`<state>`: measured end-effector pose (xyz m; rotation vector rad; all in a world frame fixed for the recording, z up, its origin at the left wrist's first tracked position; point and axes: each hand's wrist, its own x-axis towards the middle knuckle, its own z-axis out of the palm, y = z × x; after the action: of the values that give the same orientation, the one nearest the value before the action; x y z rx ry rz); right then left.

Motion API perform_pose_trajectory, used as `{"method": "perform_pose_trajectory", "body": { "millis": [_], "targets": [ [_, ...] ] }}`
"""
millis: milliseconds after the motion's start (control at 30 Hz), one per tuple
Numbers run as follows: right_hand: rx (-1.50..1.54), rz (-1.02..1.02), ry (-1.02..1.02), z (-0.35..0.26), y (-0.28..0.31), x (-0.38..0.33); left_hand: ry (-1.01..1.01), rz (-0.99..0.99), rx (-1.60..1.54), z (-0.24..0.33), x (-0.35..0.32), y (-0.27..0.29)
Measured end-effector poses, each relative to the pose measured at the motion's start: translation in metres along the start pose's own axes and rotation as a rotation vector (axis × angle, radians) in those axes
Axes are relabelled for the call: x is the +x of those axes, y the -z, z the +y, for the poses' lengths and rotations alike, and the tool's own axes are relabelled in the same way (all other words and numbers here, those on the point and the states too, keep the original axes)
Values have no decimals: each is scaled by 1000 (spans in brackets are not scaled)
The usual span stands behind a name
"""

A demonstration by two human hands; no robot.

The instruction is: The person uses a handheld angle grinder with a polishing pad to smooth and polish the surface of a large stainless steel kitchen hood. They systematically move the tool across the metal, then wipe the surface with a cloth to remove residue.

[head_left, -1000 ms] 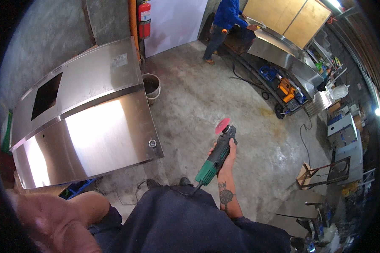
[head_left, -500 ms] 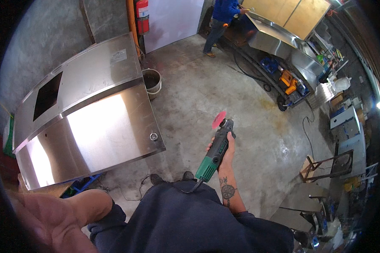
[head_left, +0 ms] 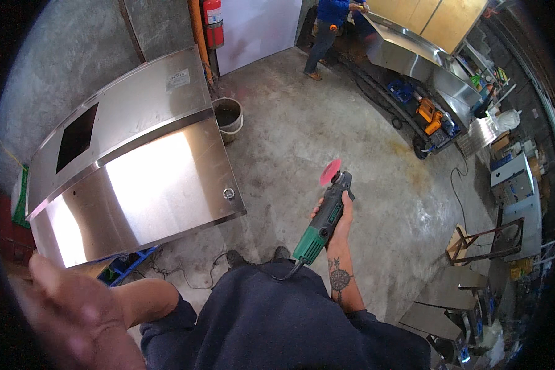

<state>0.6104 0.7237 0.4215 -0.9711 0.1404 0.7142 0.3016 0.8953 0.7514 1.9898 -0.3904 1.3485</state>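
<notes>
My right hand (head_left: 341, 222) is closed round the body of a green and black angle grinder (head_left: 325, 223), its pink-red disc (head_left: 331, 172) pointing up and away from me. The grinder's cord runs down from its rear end against my dark shirt (head_left: 246, 320). Raised very close to the camera at the lower left is my left hand (head_left: 80, 308), blurred and partly lost in the dark rim, so its fingers do not show clearly. Beyond it, on the left, stands a large brushed stainless steel hood-like box (head_left: 148, 179) with a dark square opening in its upper panel.
A bucket (head_left: 229, 118) stands beside the steel box, with a red fire extinguisher (head_left: 213, 24) behind. A person in blue (head_left: 327, 31) works at another steel piece (head_left: 407, 55) at the back. An orange power tool (head_left: 428, 115) rests on a low rack. A cord (head_left: 456, 185) crosses the floor.
The view has shifted slightly, so the scene sits a little differently. My left hand has shifted, a finger or thumb now showing higher up. The grinder stays in my right hand.
</notes>
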Motion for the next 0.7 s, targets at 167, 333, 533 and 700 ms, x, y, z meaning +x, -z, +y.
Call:
{"method": "perform_pose_trajectory", "body": {
  "millis": [167, 333, 533, 700],
  "targets": [
    [-68, -12, -5, -1, -6, -6, 536, 168, -66, -71, -101, -73],
    [-68, -8, -40, -2, 2, 0, 981, -530, -115, -123, -222, -170],
    [-74, -86, -143, -9, 9, -4, 1118, -631, -334, -104, -260, -213],
    [-120, -63, -143, -4, 22, 2, 984, -588, -246, -106, -269, -227]
  ]
}}
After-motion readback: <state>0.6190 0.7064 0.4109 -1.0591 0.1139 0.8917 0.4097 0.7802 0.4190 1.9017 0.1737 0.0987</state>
